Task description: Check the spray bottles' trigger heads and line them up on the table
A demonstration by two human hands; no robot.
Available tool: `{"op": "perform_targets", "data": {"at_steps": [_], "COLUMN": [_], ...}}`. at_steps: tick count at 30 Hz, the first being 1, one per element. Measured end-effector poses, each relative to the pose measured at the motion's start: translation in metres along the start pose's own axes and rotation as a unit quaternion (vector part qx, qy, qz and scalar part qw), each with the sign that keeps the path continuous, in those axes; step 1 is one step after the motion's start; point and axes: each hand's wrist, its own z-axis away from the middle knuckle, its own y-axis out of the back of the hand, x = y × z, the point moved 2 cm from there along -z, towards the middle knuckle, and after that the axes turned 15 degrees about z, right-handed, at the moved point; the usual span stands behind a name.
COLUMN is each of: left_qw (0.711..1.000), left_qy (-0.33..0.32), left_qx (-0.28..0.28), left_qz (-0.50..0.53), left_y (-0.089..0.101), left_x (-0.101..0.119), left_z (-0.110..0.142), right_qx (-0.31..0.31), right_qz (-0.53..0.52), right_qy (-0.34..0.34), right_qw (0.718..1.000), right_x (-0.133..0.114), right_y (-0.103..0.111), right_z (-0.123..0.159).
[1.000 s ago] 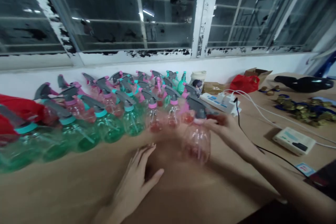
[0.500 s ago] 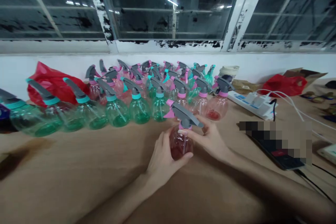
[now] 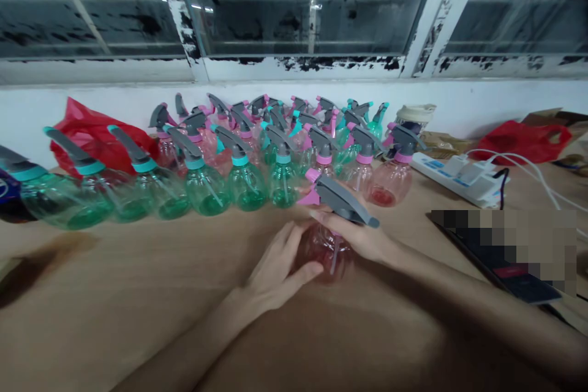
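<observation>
Left hand (image 3: 280, 266): cupped round the body of one clear pink round plastic spray bottle (image 3: 335, 257), centre. Right hand (image 3: 361, 236): grasping its neck, under the grey-and-pink trigger head (image 3: 342, 197). Ten o'clock: turquoise-collared green plastic bottles (image 3: 206, 193). Two o'clock: white plastic power strip (image 3: 441, 173).

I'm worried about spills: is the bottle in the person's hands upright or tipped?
Upright, as far as the blur shows: the pink bottle has its grey spray head on top, above its rounded body.
</observation>
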Motion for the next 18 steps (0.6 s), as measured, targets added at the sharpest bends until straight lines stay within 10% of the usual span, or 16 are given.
{"op": "perform_targets", "data": {"at_steps": [10, 18], "left_qw": [0.989, 0.960], "left_qy": [0.012, 0.086], "left_qx": [0.072, -0.035], "left_qz": [-0.131, -0.264], "left_y": [0.030, 0.023], "left_x": [-0.014, -0.031], "left_z": [0.005, 0.010], "right_qx": [-0.018, -0.011], "right_qz": [0.023, 0.051], "right_qy": [0.040, 0.055], "right_qw": [0.999, 0.997], "right_x": [0.000, -0.008], "right_y": [0.004, 0.008], "right_z": [-0.002, -0.004]}}
